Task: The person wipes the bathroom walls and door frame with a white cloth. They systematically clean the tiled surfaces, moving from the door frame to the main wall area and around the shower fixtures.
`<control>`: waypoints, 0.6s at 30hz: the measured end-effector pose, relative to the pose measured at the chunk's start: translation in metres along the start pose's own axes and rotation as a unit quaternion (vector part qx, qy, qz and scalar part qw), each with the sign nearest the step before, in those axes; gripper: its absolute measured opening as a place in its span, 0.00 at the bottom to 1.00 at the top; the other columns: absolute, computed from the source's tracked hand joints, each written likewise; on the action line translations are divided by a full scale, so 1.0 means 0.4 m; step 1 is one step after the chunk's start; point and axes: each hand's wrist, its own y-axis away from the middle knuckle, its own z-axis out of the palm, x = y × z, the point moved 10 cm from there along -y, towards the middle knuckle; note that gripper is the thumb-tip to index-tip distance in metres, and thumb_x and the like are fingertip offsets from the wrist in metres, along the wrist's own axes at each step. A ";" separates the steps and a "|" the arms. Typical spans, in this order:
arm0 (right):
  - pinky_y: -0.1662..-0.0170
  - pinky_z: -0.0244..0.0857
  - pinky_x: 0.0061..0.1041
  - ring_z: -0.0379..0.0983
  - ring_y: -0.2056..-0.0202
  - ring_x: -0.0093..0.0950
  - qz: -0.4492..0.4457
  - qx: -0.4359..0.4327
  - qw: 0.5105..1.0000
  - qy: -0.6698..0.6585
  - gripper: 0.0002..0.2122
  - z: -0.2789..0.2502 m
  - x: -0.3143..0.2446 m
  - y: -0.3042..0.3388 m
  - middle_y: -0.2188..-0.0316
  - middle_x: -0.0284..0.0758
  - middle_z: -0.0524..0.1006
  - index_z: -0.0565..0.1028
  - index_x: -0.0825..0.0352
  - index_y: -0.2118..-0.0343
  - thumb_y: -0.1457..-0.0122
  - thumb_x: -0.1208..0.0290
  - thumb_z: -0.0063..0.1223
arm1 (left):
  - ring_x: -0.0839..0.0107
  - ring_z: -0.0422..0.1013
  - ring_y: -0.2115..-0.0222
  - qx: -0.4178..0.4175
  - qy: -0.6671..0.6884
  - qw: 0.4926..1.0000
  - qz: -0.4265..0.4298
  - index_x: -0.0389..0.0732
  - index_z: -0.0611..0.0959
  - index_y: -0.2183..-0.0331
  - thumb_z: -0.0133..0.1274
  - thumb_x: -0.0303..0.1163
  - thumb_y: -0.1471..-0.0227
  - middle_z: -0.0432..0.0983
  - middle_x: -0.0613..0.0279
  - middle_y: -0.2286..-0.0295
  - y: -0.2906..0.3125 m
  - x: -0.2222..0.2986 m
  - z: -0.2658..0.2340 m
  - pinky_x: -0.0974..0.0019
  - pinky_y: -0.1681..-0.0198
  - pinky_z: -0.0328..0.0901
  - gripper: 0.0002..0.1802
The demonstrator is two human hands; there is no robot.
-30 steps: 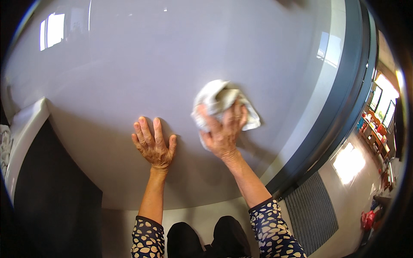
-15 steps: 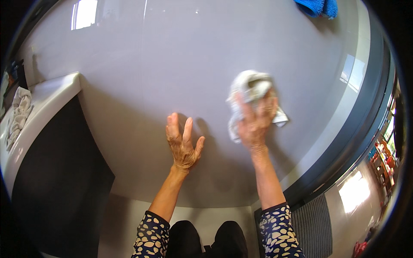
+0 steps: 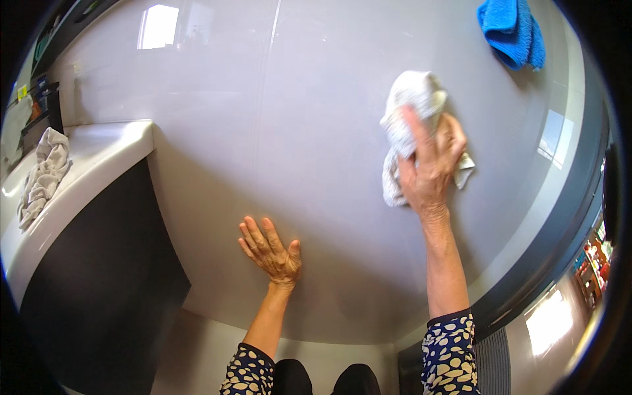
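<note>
My right hand (image 3: 431, 158) presses a crumpled white cloth (image 3: 411, 92) against a glossy grey wall panel (image 3: 316, 131). Its fingers are partly bent over the fabric, and the cloth's far edge sticks out above them. Lower and to the left, my left hand (image 3: 273, 257) lies against the same panel with fingers stretched and thumb apart. Nothing is in it. A folded blue towel (image 3: 513, 36) hangs on the panel at the upper right, above the right hand. What holds it up cannot be seen.
On the left, a white counter (image 3: 108, 135) with a dark front (image 3: 112, 263) juts out, bearing a crumpled pale cloth (image 3: 46, 174) and dark items (image 3: 43, 112). A dark frame (image 3: 559, 247) curves along the right. Pale floor (image 3: 224, 355) meets the panel below.
My right hand has moved up the panel with the white cloth. My left hand has shifted leftward, its fingers now flatter on the panel. The view has shifted, showing more of the blue towel.
</note>
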 end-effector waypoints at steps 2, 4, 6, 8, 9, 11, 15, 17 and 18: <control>0.46 0.51 0.38 0.57 0.50 0.41 0.001 0.031 0.999 -0.029 0.32 0.012 -0.015 -0.019 0.51 0.37 0.70 0.68 0.54 0.48 0.61 0.83 0.55 | 0.52 0.38 0.38 -0.002 0.000 1.000 0.008 0.43 0.53 0.39 0.26 0.55 0.41 0.42 0.47 0.39 0.007 0.010 0.000 0.46 0.39 0.32 0.36; 0.46 0.51 0.37 0.58 0.50 0.40 -0.036 0.050 0.996 -0.057 0.33 0.036 -0.064 -0.014 0.52 0.35 0.72 0.66 0.54 0.46 0.61 0.82 0.57 | 0.52 0.39 0.38 -0.001 0.000 1.000 0.012 0.43 0.54 0.39 0.26 0.54 0.40 0.42 0.47 0.39 0.009 0.013 0.004 0.46 0.39 0.32 0.35; 0.48 0.53 0.34 0.58 0.50 0.39 -0.061 0.022 0.997 -0.045 0.33 0.059 -0.117 0.010 0.51 0.32 0.73 0.66 0.53 0.47 0.61 0.80 0.60 | 0.51 0.40 0.38 0.001 0.017 1.000 0.011 0.43 0.56 0.40 0.27 0.53 0.40 0.43 0.46 0.39 0.016 0.023 0.005 0.45 0.39 0.33 0.34; 0.54 0.53 0.30 0.60 0.53 0.32 -0.077 0.011 0.995 -0.069 0.31 0.083 -0.156 0.041 0.52 0.29 0.73 0.65 0.41 0.45 0.54 0.68 0.63 | 0.51 0.40 0.38 0.011 0.033 0.999 0.008 0.43 0.57 0.41 0.29 0.53 0.40 0.44 0.46 0.39 0.009 0.018 -0.005 0.45 0.39 0.34 0.33; 0.54 0.52 0.31 0.60 0.52 0.32 -0.088 -0.010 0.993 -0.076 0.29 0.100 -0.177 0.067 0.53 0.29 0.73 0.65 0.41 0.46 0.53 0.66 0.61 | 0.50 0.41 0.39 0.013 0.046 0.999 0.004 0.42 0.58 0.42 0.30 0.52 0.40 0.45 0.45 0.40 0.013 0.013 -0.007 0.45 0.39 0.34 0.32; 0.54 0.51 0.31 0.59 0.51 0.32 -0.115 -0.045 0.988 -0.087 0.26 0.114 -0.228 0.124 0.53 0.27 0.73 0.65 0.41 0.46 0.50 0.63 0.58 | 0.49 0.43 0.40 0.025 0.075 0.997 -0.003 0.40 0.61 0.44 0.32 0.50 0.40 0.47 0.45 0.41 0.018 -0.003 -0.013 0.44 0.40 0.36 0.30; 0.53 0.47 0.34 0.55 0.47 0.33 -0.142 -0.117 0.977 -0.106 0.26 0.112 -0.290 0.216 0.51 0.28 0.70 0.66 0.43 0.46 0.53 0.64 0.53 | 0.50 0.47 0.43 0.058 0.120 0.991 -0.021 0.39 0.64 0.48 0.38 0.46 0.41 0.52 0.47 0.46 0.029 -0.011 -0.025 0.45 0.40 0.38 0.26; 0.53 0.47 0.35 0.54 0.47 0.34 -0.111 -0.186 0.963 -0.159 0.30 0.120 -0.303 0.222 0.50 0.30 0.69 0.65 0.44 0.46 0.57 0.67 0.53 | 0.49 0.48 0.44 0.061 0.154 0.985 -0.047 0.36 0.65 0.50 0.40 0.45 0.42 0.53 0.47 0.47 0.014 -0.033 -0.037 0.45 0.41 0.40 0.25; 0.51 0.46 0.37 0.53 0.45 0.37 -0.109 -0.185 0.957 -0.195 0.36 0.119 -0.307 0.225 0.50 0.32 0.68 0.63 0.50 0.44 0.64 0.69 0.50 | 0.50 0.48 0.44 0.073 0.194 0.974 -0.089 0.36 0.64 0.49 0.38 0.45 0.41 0.53 0.45 0.48 0.023 -0.045 -0.054 0.46 0.41 0.41 0.26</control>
